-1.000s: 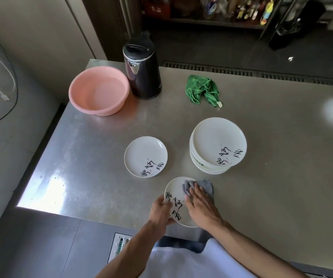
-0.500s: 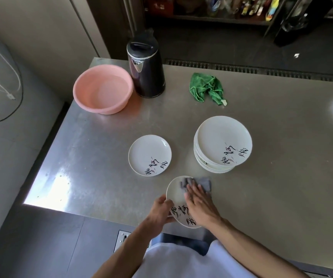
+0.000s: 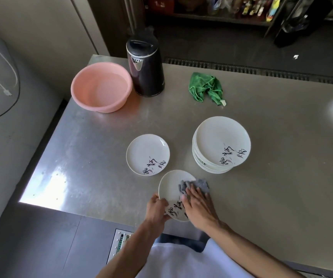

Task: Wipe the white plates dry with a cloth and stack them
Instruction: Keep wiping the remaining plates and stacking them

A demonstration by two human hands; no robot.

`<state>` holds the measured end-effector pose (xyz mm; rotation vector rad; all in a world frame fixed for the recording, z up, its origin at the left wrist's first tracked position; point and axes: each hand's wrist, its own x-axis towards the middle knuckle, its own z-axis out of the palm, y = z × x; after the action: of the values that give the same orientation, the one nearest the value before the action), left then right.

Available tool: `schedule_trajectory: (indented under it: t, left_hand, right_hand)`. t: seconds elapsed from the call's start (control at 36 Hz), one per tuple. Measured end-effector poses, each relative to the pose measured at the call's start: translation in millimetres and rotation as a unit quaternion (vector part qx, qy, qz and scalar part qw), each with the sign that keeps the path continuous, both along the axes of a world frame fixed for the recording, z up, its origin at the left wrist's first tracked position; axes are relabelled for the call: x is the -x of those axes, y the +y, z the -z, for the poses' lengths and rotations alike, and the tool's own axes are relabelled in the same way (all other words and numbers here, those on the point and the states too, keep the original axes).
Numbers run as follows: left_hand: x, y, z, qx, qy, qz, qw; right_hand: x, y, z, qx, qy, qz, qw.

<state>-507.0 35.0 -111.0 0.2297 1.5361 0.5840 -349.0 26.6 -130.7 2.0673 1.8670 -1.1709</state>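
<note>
A white plate [image 3: 171,187] with black lettering lies near the front edge of the steel table [image 3: 272,177]. My left hand [image 3: 156,208] grips its near-left rim. My right hand [image 3: 198,205] presses a grey cloth [image 3: 193,184] flat onto the plate's right side, fingers straight. A single white plate [image 3: 147,154] sits just beyond, to the left. A stack of several white plates [image 3: 220,144] stands to the right of it.
A pink basin [image 3: 101,87] and a dark kettle [image 3: 145,69] stand at the table's far left corner. A crumpled green cloth [image 3: 206,87] lies further right at the back. The table's left edge drops to the floor.
The printed lettering on the held plate has turned round toward me, and the cloth under my right hand has shifted across the plate. The other plates have not moved.
</note>
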Motion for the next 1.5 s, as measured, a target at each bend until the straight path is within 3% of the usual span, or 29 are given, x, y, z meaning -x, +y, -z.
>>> schedule_trajectory:
  t: [0.11,0.19,0.25,0.39,0.44,0.56,0.78,0.86,1.0,1.14,1.19,1.28,1.36,1.5]
  left_hand:
    - [3,8,2,-0.007,0.067,0.05,0.996]
    - [4,7,-3,-0.022,0.041,0.097,0.994]
    - [6,4,-5,-0.03,0.025,0.119,0.992]
    - [12,2,-7,-0.028,-0.02,0.134,0.99]
    - [12,1,-7,-0.033,-0.023,0.133,0.99]
    - [8,-1,-6,-0.05,-0.038,0.139,0.988]
    - [4,-9,2,-0.02,-0.087,0.013,0.996]
    - [-3,-9,2,-0.007,-0.094,-0.009,0.995]
    - [-4,-1,1,-0.033,0.025,0.05,0.998]
    - [4,-4,-4,-0.033,-0.003,0.088,0.996]
    - [5,-4,-5,-0.038,-0.006,0.097,0.994]
    - [5,-4,-7,-0.044,0.001,0.095,0.994]
    - [3,-4,-8,-0.049,0.003,0.088,0.995]
    - [-1,-4,-9,-0.066,-0.022,0.096,0.993]
  right_hand:
    - [4,-2,-13,0.002,0.179,0.039,0.983]
    - [14,-1,-22,-0.002,0.247,0.009,0.969]
    - [18,1,-20,-0.004,0.224,-0.028,0.974]
    - [6,9,-3,-0.001,0.008,-0.021,1.0]
    - [4,12,1,0.01,0.023,-0.013,1.0]
    - [2,5,5,-0.014,0.116,-0.098,0.988]
    - [-13,15,1,-0.019,-0.061,-0.055,0.996]
    - [-13,13,0,-0.006,-0.025,-0.047,0.999]
    - [-7,11,-3,-0.032,0.125,-0.022,0.991]
    - [10,11,-7,-0.007,0.221,-0.037,0.975]
    - [11,12,-4,0.001,0.202,-0.044,0.978]
    - [3,13,5,-0.019,0.05,-0.076,0.996]
    - [0,15,8,-0.006,-0.056,-0.024,0.998]
    - [3,9,6,-0.038,0.071,-0.116,0.99]
